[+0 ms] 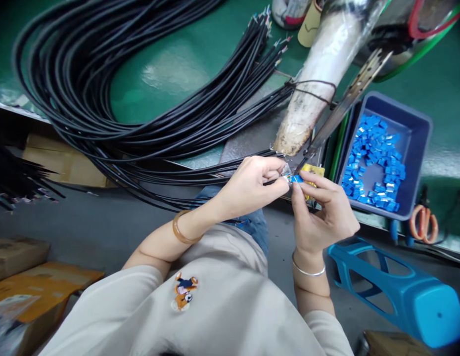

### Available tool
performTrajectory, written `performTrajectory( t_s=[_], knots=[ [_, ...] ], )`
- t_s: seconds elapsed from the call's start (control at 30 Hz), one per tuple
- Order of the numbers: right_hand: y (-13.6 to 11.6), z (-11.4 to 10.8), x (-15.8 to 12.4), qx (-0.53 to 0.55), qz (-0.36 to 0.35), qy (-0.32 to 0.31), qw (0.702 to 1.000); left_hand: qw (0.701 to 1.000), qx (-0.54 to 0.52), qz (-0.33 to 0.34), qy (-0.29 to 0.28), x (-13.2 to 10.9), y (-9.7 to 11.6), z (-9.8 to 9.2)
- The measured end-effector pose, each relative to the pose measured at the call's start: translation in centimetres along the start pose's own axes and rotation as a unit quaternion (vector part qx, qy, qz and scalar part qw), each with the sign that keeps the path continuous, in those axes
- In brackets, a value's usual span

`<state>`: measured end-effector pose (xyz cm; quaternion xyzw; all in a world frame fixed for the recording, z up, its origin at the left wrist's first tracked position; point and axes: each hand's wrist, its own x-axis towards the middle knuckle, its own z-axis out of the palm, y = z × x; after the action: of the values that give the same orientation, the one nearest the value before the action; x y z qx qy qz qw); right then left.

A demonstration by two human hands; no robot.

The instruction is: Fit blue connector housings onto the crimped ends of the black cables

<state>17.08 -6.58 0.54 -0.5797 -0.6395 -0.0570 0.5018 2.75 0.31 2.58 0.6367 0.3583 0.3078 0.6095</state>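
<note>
My left hand [254, 182] is closed, pinching the thin stripped wires at the end of a black cable. Between the thumb and fingers of my right hand [322, 205] is a small blue connector [297, 178], touching those wire ends. Whether the wires sit inside the connector I cannot tell. A thick bundle of black cables [141, 133] loops over the bench and runs toward my left hand. Just beyond my hands stands a post wrapped in clear film [319, 74], with a metal strip [348, 96] beside it. A yellow piece [313, 170] shows behind my right fingers.
A grey-blue bin [419, 143] of blue connectors stands on the green bench [170, 74] at right. Orange-handled scissors [423, 224] hang at the bench edge. A blue plastic stool [400, 291] is at lower right, cardboard boxes [40, 282] at lower left.
</note>
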Motion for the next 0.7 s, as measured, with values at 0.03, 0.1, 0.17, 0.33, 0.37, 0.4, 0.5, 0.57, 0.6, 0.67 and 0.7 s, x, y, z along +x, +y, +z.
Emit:
performTrajectory(
  t_s=[0.03,0.1,0.17,0.33,0.37,0.4,0.5,0.57,0.6,0.67,0.7],
  knots=[
    [-0.02,0.0,0.12,-0.007,-0.006,0.0,1.0,1.0,0.0,0.0,0.003,-0.01,0.01,0.04],
    [-0.1,0.0,0.36,-0.014,-0.012,0.004,1.0,1.0,0.001,0.003,0.006,-0.06,0.1,0.12],
    [-0.22,-0.02,0.54,-0.015,-0.017,0.008,1.0,1.0,0.006,0.013,0.009,-0.13,0.22,0.15],
    [-0.43,-0.16,0.37,-0.027,-0.022,0.008,0.999,1.0,0.007,0.02,0.005,-0.18,0.24,0.02],
    [-0.43,-0.21,0.27,-0.032,-0.028,0.006,0.999,1.0,0.0,0.012,0.0,-0.17,0.18,-0.03],
    [-0.41,-0.27,0.17,-0.037,-0.036,0.001,0.999,1.0,-0.006,0.004,-0.006,-0.17,0.11,-0.06],
    [-0.37,-0.44,0.01,-0.045,-0.056,-0.014,0.997,1.0,-0.016,-0.014,-0.021,-0.24,-0.08,-0.11],
    [-0.4,-0.52,0.06,-0.039,-0.052,-0.01,0.998,0.999,-0.018,-0.017,-0.024,-0.38,-0.1,-0.07],
    [-0.42,-0.55,0.1,-0.034,-0.045,-0.004,0.998,0.999,-0.018,-0.018,-0.024,-0.47,-0.06,-0.02],
    [-0.45,-0.66,0.15,-0.024,-0.028,0.004,0.999,0.999,-0.019,-0.015,-0.024,-0.7,0.08,0.09],
    [-0.44,-0.75,0.14,-0.021,-0.018,0.006,1.0,1.0,-0.016,-0.011,-0.024,-0.85,0.16,0.15]
  ],
)
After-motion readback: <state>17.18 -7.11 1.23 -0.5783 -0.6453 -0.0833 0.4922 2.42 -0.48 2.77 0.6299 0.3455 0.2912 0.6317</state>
